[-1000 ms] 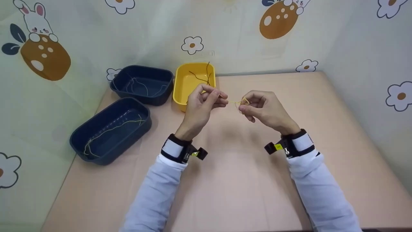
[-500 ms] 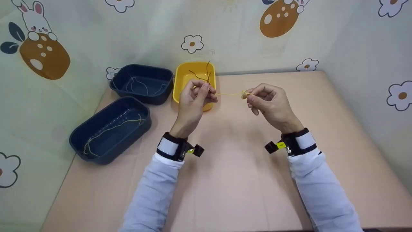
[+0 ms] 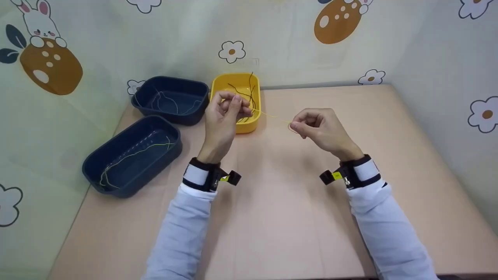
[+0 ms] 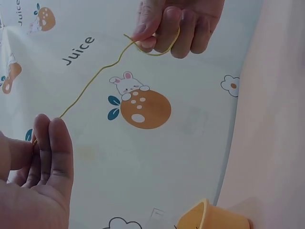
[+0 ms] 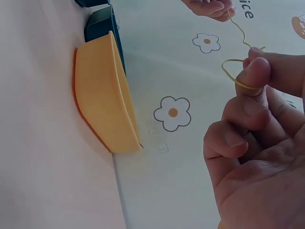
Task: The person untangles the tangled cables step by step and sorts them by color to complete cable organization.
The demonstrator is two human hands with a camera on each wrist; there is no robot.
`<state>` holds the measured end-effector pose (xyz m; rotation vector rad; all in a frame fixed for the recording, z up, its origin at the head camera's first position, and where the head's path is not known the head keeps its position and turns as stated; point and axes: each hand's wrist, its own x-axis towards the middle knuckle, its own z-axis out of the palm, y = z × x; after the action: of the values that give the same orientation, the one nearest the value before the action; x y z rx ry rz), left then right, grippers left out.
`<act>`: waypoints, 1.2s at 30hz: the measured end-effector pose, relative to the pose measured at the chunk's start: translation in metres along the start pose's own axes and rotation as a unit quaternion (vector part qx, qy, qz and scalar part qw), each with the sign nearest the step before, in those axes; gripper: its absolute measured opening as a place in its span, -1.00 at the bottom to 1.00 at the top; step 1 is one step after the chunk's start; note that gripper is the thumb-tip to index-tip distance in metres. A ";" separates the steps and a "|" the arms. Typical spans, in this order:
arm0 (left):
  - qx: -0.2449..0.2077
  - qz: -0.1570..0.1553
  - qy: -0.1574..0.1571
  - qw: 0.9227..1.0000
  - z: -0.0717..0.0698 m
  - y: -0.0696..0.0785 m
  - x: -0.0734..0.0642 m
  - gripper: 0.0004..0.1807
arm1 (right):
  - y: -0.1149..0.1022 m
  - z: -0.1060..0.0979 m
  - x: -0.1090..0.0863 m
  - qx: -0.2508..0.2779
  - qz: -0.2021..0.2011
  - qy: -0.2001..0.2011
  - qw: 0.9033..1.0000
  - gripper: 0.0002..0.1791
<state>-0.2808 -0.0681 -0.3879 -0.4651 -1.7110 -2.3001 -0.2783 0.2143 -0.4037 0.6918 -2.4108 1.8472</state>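
Observation:
A thin yellow string (image 3: pixel 272 116) spans the gap between the two hands, held up above the table. My left hand (image 3: pixel 225 114) pinches one end between thumb and fingers, in front of the yellow bin. Farther right, my right hand (image 3: pixel 321 130) pinches the other end between thumb and index finger. From the right fingertips a small loop of the string (image 5: pixel 228 76) hangs around the index finger, with a short tail poking out past the pinch. In the left wrist view the string (image 4: pixel 93 81) runs slightly wavy up to the right hand (image 4: pixel 181 28).
Behind the left hand stands a yellow bin (image 3: pixel 255 123) with dark brown strings (image 3: pixel 251 87). Left of it are two navy bins, the back one (image 3: pixel 190 116) with pale strings and the front one (image 3: pixel 144 182) with a yellow-green string. Patterned cloth walls (image 3: pixel 295 58) border the table (image 3: pixel 280 217).
The left hand has moved left, and the stretch of string between the hands has lengthened. The right hand shifted right and up, then came back down; the loop now hangs below its fingertips.

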 end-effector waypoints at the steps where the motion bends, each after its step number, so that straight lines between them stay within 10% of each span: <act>1: -0.002 0.003 0.006 1.000 -0.001 0.001 0.001 -0.96 | 0.000 -0.001 0.000 -0.005 0.003 0.000 1.000 -0.88; 16: -0.025 0.034 0.110 0.993 -0.034 0.016 0.011 -0.96 | 0.008 -0.020 0.000 -0.017 -0.005 -0.001 1.000 -0.86; 25: -0.080 -0.019 0.177 0.981 -0.033 0.016 0.013 -0.90 | 0.003 -0.014 0.000 -0.040 -0.019 0.021 0.999 -0.83; 31: -0.095 -0.029 0.140 0.985 -0.041 0.022 0.012 -0.95 | 0.000 -0.014 0.000 -0.012 -0.017 0.049 0.999 -0.85; 36: 0.018 0.009 0.057 0.998 -0.053 0.028 0.010 -0.74 | 0.000 -0.020 0.001 0.025 -0.036 0.109 0.993 -0.84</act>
<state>-0.2852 -0.1270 -0.3735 -0.3337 -1.6830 -2.2344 -0.2838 0.2326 -0.3976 0.5413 -2.1830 1.8542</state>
